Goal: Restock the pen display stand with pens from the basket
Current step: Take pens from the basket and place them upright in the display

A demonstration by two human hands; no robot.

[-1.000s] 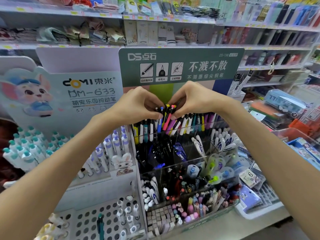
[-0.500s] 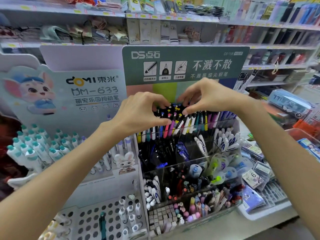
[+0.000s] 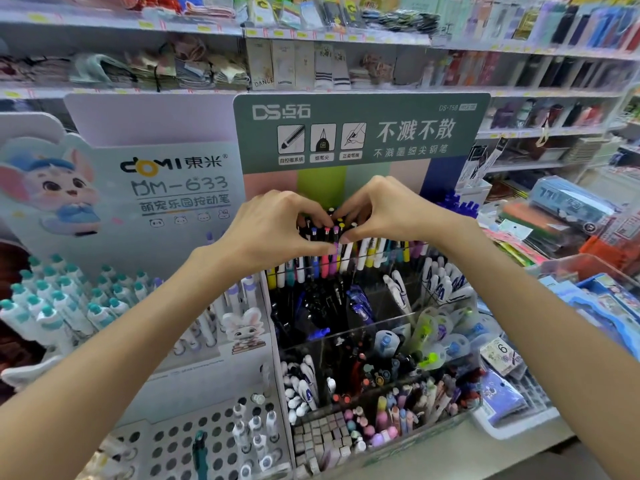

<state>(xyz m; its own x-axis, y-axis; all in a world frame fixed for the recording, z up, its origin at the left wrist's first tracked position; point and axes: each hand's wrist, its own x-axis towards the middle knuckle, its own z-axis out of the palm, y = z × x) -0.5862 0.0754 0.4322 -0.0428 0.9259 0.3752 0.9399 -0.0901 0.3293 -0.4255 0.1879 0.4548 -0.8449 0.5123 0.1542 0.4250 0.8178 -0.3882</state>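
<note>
The clear tiered pen display stand stands under a green DS sign. Its top back row holds several upright pens in white, yellow, pink and blue. My left hand and my right hand meet over that row, fingertips pinching a bunch of pen tops with black, pink and yellow caps. Lower tiers carry dark pens, white pens and pastel pens. The basket is not in view.
A DOMI display with teal-capped pens and a perforated holder stands to the left. A white tray with packets sits at the right, beside blue boxes in a clear bin. Stocked shelves run behind.
Both hands have closed in tighter over the pen tops in the back row. The camera has shifted slightly, so the stand sits a little further right in the frame.
</note>
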